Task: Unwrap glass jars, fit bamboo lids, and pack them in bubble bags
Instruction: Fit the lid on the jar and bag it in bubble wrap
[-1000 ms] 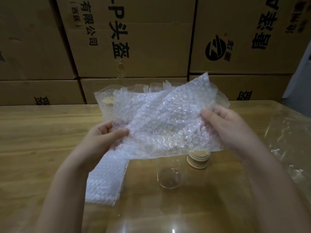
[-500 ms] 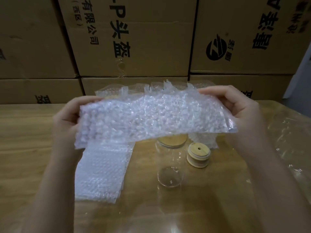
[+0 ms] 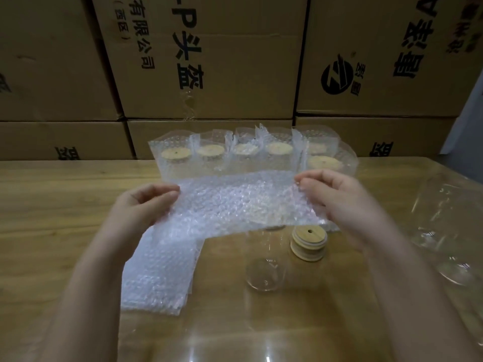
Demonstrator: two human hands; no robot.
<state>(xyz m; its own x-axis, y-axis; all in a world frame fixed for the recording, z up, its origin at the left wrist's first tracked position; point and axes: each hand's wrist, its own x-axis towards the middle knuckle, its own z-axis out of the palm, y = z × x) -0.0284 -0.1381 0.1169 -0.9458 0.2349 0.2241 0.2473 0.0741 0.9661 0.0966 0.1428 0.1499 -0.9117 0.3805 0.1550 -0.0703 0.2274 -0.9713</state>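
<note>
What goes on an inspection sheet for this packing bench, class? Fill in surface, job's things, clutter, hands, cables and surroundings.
Surface: light wooden table, glossy.
Job's things: clear bubble bag held up; flat stack of bubble bags lying below it; upright clear glass jar; stacked round bamboo lids beside the jar; row of bagged lidded jars at the back.
Clutter: clear plastic wrapping at the right edge.
Hands: left hand and right hand each pinch one end of the held bag.
Cables: nothing seen.
Surroundings: brown printed cardboard boxes stacked behind the table.
</note>
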